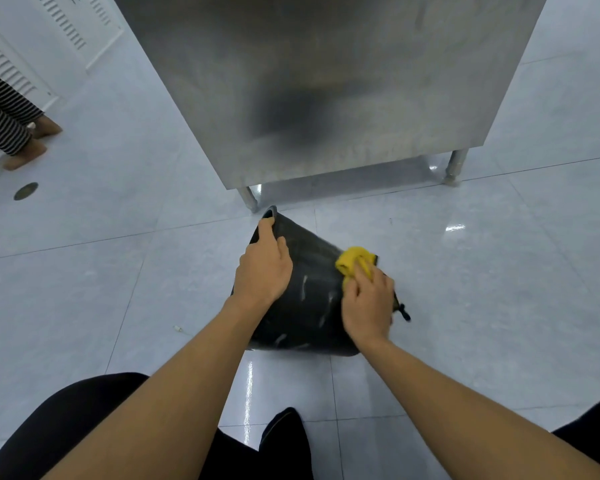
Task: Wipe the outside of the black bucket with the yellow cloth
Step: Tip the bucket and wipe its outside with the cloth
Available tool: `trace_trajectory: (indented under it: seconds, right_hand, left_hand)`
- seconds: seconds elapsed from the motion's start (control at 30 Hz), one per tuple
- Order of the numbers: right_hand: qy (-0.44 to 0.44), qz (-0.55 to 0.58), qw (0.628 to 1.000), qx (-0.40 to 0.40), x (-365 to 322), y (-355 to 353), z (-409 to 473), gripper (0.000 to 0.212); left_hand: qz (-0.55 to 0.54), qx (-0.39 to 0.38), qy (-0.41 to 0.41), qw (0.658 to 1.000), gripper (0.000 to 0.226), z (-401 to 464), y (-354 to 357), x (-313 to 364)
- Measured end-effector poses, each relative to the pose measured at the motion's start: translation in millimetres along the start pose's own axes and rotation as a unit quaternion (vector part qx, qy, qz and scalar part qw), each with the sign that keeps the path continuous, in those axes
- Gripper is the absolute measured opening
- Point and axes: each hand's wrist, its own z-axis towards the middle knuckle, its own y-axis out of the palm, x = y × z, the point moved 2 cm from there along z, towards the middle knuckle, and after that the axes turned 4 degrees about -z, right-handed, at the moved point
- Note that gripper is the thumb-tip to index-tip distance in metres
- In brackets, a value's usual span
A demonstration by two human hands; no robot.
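The black bucket [309, 299] lies tipped on the tiled floor, its rim pointing away toward the steel cabinet. Pale streaks mark its side. My left hand [264, 268] rests on the upper left wall, fingers hooked over the rim. My right hand [368, 303] presses the yellow cloth [352, 259] against the bucket's right side; the cloth bunches out beyond my fingertips. A small black handle end sticks out below my right hand.
A stainless steel cabinet [326, 81] on short legs stands just beyond the bucket. Another person's striped trouser legs and tan shoes [25, 147] are at the far left beside a floor drain [25, 191]. My dark-clad knees fill the bottom edge.
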Motion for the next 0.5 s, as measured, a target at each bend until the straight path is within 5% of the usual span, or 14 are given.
trace_trajectory:
  seconds: [0.1,0.2,0.5]
  right_hand:
    - [0.134,-0.001,0.991,-0.011,30.3,-6.1,5.3,0.04]
    - [0.153,0.014,0.988,-0.006,22.4,-6.2,3.3,0.036]
    - [-0.152,0.137,0.979,-0.004,-88.1,6.4,-37.0,0.037]
  left_hand:
    - [-0.007,-0.004,0.023,1.0,0.049,-9.3,5.9,5.6]
    - [-0.046,0.009,-0.005,0.999,0.049,-4.7,6.5,4.2]
    - [-0.11,0.041,-0.07,0.991,0.052,2.9,2.2,10.5]
